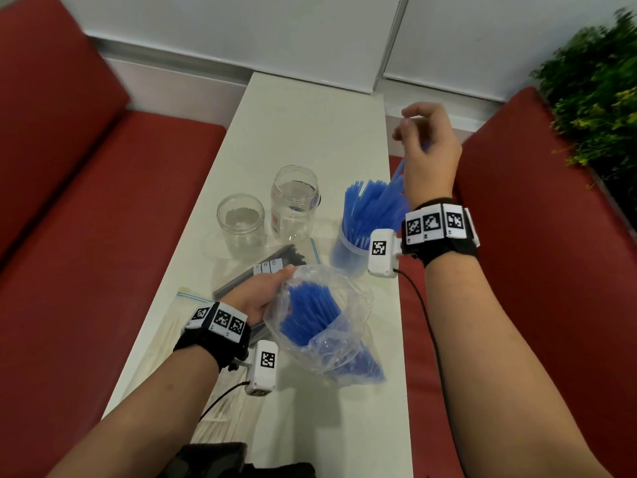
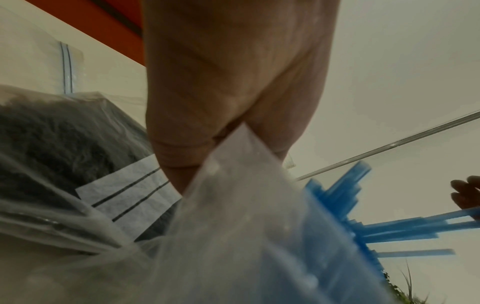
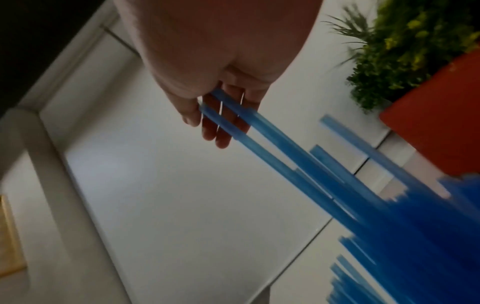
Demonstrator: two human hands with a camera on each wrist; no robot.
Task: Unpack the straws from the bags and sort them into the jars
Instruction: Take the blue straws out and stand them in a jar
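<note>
Left hand (image 1: pixel 256 298) pinches rim of clear bag (image 1: pixel 320 326) at table (image 1: pixel 310 132) centre — blue straws (image 1: pixel 306 312) inside, mouth open toward 12 o'clock. Right hand (image 1: pixel 427 150) at 2 o'clock, fingers loosely closed round few blue straws above full jar (image 1: pixel 351 250). Two empty jars (image 1: pixel 241 222) at 11 o'clock; bag of black straws (image 1: pixel 262 270) just beside left hand.

On the long white table (image 1: pixel 310 125) in front of you, two empty clear glass jars (image 1: pixel 241 224) stand side by side, and to their right is a clear jar packed with blue straws (image 1: pixel 368 219). Nearer you than the empty jars lies a clear zip bag of black straws (image 1: pixel 272 262), with your left hand (image 1: pixel 256 294) above it holding an open clear plastic bag of blue straws (image 1: pixel 320 322). Your right hand (image 1: pixel 425 146) is above and behind the filled jar, gripping a few blue straws (image 3: pixel 259 131).
</note>
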